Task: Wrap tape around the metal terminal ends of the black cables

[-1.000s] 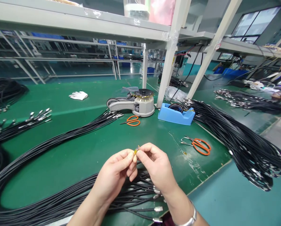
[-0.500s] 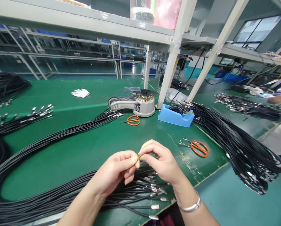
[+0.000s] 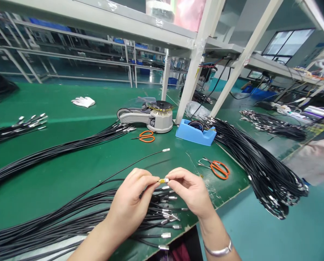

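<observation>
In the head view, a metal cable connector (image 3: 166, 180) with yellow tape (image 3: 162, 181) round its rear is held level between my hands. My left hand (image 3: 131, 195) pinches the cable side behind the tape with thumb and fingertips. My right hand (image 3: 190, 190) pinches the connector's metal tip. Below them lies a bundle of black cables (image 3: 69, 214), their silvery ends fanned out to the right. One loose cable end (image 3: 165, 149) stretches out beyond my hands onto the green table (image 3: 110, 163).
Orange-handled scissors (image 3: 219, 169) lie to the right, another orange pair (image 3: 146, 136) further back. Behind stand a round tape dispenser (image 3: 159, 121) and a blue tape holder (image 3: 196, 135). More black cables (image 3: 256, 163) hang over the right edge. A white glove (image 3: 83, 102) lies back left. Another person's sleeve (image 3: 311, 159) shows at right.
My hands have drawn slightly apart, so the yellow tape and metal connector now show between my fingertips. One cable end now lies out on the table beyond them. The view has shifted a little.
</observation>
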The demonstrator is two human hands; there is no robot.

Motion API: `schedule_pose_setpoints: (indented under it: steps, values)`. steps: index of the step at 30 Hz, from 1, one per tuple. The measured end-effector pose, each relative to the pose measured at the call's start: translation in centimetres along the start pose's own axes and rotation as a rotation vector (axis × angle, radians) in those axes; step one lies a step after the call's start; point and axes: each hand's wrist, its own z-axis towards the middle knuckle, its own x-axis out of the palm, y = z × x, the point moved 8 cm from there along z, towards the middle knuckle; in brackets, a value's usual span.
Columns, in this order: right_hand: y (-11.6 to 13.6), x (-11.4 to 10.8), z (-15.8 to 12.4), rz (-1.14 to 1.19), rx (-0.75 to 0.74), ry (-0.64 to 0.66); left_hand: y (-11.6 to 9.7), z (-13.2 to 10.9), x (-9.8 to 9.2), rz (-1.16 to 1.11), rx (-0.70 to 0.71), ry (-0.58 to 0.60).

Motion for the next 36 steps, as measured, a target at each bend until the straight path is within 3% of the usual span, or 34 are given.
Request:
schedule_pose_setpoints:
  steps: [21, 26, 30, 36]
  values:
    - [-0.2, -0.5, 0.1, -0.074, -0.043, -0.07, -0.3, -0.3, 0.5, 0.055, 0.149, -0.015]
    - [-1.7, -0.2, 0.2, 0.053, 0.063, -0.075, -0.6, -0.5, 0.2, 0.042, 0.156, -0.04]
    - [-2.8, 0.1, 0.4, 0.164, 0.159, -0.1, -0.1, -0.8, 0.7, -0.006, 0.079, -0.042]
    - [-3.5, 0.3, 1.2, 0.17, 0.214, -0.142, 2.2, -0.8, 1.4, -0.028, -0.189, -0.104]
